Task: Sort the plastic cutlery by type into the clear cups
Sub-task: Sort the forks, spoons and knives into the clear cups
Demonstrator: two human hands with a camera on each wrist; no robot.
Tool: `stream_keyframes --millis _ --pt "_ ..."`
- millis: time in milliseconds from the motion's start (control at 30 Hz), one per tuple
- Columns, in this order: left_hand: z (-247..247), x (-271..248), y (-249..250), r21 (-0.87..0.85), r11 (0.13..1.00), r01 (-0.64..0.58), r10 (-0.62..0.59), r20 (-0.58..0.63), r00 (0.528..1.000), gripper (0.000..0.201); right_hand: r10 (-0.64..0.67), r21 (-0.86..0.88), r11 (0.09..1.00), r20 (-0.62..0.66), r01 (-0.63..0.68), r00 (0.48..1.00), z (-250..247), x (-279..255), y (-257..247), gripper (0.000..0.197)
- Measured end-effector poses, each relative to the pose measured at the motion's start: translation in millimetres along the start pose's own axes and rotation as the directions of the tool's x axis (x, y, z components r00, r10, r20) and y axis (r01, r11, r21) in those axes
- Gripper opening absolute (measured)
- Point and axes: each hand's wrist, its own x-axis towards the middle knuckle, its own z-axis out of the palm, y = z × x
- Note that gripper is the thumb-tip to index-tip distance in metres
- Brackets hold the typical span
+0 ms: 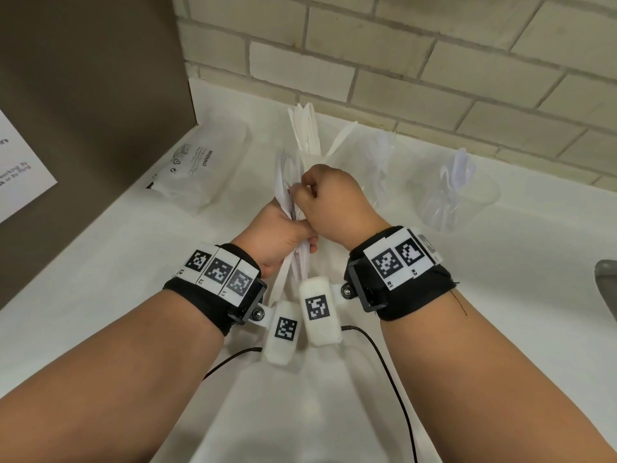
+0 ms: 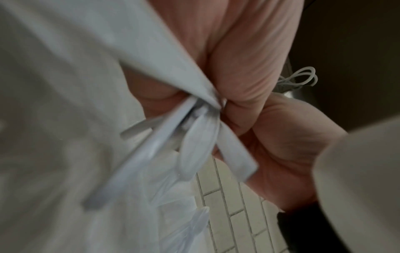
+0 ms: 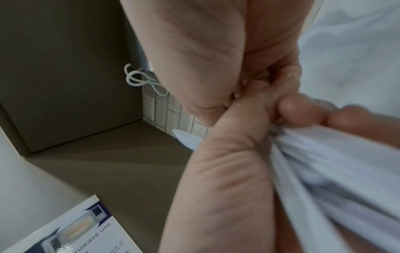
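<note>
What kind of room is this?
Probably a shared kitchenette or break room: a white counter against a tiled wall, cups of plastic cutlery, and a notice about microwave use.

Types within the blurred cutlery bundle (image 1: 289, 208), partly hidden by both hands.

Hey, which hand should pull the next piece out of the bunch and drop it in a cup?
Right. The left hand grips the cutlery bundle, while the right hand already pinches at its top and is nearer the clear cups.
</note>
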Motion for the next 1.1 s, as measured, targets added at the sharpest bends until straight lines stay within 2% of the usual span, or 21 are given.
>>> stream_keyframes --millis 100,200,333,533,667,900,967,1033,1100 --pt "-1 -1 1 -0.002 1.0 -0.005 0.005 0.002 1.0 0.024 -0.006 0.023 1.0 -0.063 0.008 0.998 2 -1 0 0.016" --pt "-3 -4 3 -0.023 1.0 0.011 -0.011 0.025 1.0 0.02 0.004 0.058 0.998 -0.037 -0.002 0.999 0 -1 2 0.018" --pt "-4 -8 1 -0.187 0.98 0.069 -0.052 0.093 0.994 0.011 0.04 0.123 0.992 0.003 -0.04 0.999 -8 3 6 0.012" --pt "2 -5 -5 -0.337 0.936 0.107 -0.072 0.116 0.991 0.019 0.057 0.258 0.964 0.0 -0.055 0.998 -8 3 9 0.005" --pt "2 -1 -7 -0.303 0.948 0.101 -0.073 0.1 0.992 0.014 0.149 0.359 0.927 -0.074 -0.113 0.986 -8 2 15 0.013" --pt "0 -1 -15 -0.25 0.96 0.126 -0.095 0.135 0.986 0.023 0.213 0.462 0.883 -0.24 -0.082 0.947 -16 7 16 0.013" --pt "1 -1 -12 -0.26 0.959 0.11 -0.08 0.122 0.989 0.017 0.256 0.524 0.843 -0.185 -0.125 0.949 -15 5 17 0.022" --pt "1 0 -5 -0.239 0.967 0.089 -0.065 0.109 0.992 0.009 0.294 0.498 0.834 -0.04 -0.236 0.955 -10 2 18 0.039" --pt "3 1 -1 -0.17 0.982 0.077 -0.062 0.094 0.994 0.013 0.288 0.461 0.842 0.055 -0.28 0.956 -5 -2 19 0.046"
